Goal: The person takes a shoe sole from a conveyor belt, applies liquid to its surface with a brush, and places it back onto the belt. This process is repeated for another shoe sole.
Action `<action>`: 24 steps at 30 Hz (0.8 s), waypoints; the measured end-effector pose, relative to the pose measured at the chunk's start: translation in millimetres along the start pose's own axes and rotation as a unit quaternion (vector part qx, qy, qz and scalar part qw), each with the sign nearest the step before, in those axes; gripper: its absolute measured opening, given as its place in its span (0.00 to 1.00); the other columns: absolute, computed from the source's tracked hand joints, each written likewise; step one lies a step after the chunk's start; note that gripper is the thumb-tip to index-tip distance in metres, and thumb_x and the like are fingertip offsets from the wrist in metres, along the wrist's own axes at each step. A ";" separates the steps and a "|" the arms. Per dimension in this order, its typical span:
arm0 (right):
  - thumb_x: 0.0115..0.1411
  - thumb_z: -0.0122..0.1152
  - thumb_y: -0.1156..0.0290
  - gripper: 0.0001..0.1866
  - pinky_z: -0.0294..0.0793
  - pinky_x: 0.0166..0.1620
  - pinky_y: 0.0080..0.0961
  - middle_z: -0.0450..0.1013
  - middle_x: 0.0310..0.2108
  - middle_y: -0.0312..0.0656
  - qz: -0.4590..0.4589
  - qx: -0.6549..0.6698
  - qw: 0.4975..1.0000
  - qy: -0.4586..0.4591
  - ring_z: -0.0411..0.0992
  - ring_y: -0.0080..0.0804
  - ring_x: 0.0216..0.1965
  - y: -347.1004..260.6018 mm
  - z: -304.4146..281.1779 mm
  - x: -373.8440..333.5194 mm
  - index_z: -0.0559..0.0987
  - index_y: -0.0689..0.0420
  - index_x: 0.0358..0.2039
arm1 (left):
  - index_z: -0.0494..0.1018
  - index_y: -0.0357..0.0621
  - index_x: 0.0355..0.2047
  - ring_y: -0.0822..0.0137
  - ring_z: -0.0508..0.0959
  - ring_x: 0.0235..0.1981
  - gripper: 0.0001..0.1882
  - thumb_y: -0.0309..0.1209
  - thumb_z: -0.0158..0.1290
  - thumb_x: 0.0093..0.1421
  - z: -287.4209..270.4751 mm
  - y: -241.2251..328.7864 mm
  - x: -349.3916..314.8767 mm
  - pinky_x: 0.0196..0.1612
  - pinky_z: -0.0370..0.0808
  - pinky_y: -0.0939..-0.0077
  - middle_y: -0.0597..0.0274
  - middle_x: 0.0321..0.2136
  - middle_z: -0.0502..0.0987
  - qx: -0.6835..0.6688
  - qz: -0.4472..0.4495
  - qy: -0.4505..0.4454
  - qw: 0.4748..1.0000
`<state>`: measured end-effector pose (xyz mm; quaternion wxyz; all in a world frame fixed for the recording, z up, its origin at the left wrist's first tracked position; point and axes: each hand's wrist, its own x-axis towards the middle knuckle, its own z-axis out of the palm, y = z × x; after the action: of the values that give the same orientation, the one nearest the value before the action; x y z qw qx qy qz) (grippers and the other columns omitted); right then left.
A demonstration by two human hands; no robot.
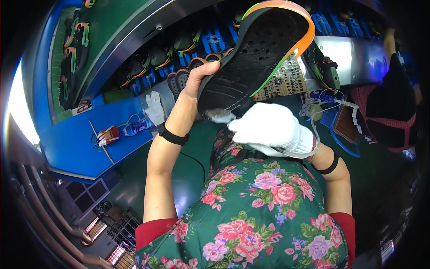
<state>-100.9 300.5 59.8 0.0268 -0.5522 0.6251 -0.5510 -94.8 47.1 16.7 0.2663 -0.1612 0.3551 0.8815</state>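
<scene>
A black perforated rubber shoe sole with an orange and green rim (260, 54) was held raised above the lap, underside turned to the camera. It was grasped at its heel end by the bare left hand (200, 76), fingers wrapped behind and thumb laid along the edge. The right hand (268, 130), covered by a white knitted cotton glove, was closed around a small pale wad (220, 115) pressed against the heel of the sole; what the wad was could not be told. Beyond, a blue desk (85, 134) carried a spare white glove (155, 107) and a clear plastic bottle (134, 127), and a row of dark shoes with orange trim (179, 45) was seen on a steel-edged conveyor. A green floral apron (251, 215) covered the lap.

The sole was gripped at one end only, so it was judged that pressure from the gloved hand could lever it out of the bare fingers and drop it onto the apron. Whatever was carried on the wad could also be smeared past the heel area onto the coloured rim.
</scene>
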 end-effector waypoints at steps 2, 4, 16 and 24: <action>0.53 0.74 0.75 0.13 0.81 0.41 0.31 0.85 0.41 0.41 0.034 0.120 0.992 0.016 0.83 0.37 0.37 -3.2 -4.3 6.2 0.88 0.51 0.41 | 0.62 0.38 0.71 0.30 0.75 0.59 0.49 0.59 0.57 0.57 -9.0 -3.9 0.3 0.62 0.74 0.39 0.32 0.66 0.67 0.011 -0.004 -0.031 0.999; 0.53 0.74 0.75 0.10 0.81 0.41 0.31 0.86 0.38 0.42 0.075 0.156 0.983 0.061 0.83 0.36 0.38 -0.2 -6.5 8.7 0.89 0.52 0.37 | 0.60 0.38 0.72 0.33 0.75 0.59 0.53 0.61 0.57 0.56 -10.5 -7.8 2.3 0.61 0.75 0.41 0.33 0.66 0.67 -0.070 -0.001 -0.027 0.997; 0.55 0.74 0.80 0.10 0.82 0.49 0.28 0.85 0.41 0.45 0.250 0.218 0.937 0.110 0.83 0.32 0.43 5.0 5.6 0.8 0.88 0.60 0.39 | 0.52 0.42 0.76 0.30 0.74 0.58 0.52 0.64 0.51 0.63 -9.8 -18.5 9.6 0.60 0.76 0.37 0.35 0.70 0.60 -0.193 0.054 -0.130 0.971; 0.55 0.74 0.78 0.08 0.81 0.44 0.29 0.85 0.39 0.41 0.139 0.020 0.985 0.099 0.83 0.34 0.40 23.5 -45.7 21.1 0.88 0.56 0.36 | 0.64 0.34 0.68 0.35 0.79 0.55 0.42 0.60 0.38 0.72 15.3 -46.2 -10.5 0.59 0.78 0.39 0.36 0.60 0.74 -0.312 0.010 -0.035 0.949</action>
<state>-153.9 310.3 72.9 0.0521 -0.4016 0.6845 -0.6061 -60.8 82.3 7.4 0.2060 -0.2019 0.0546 0.9559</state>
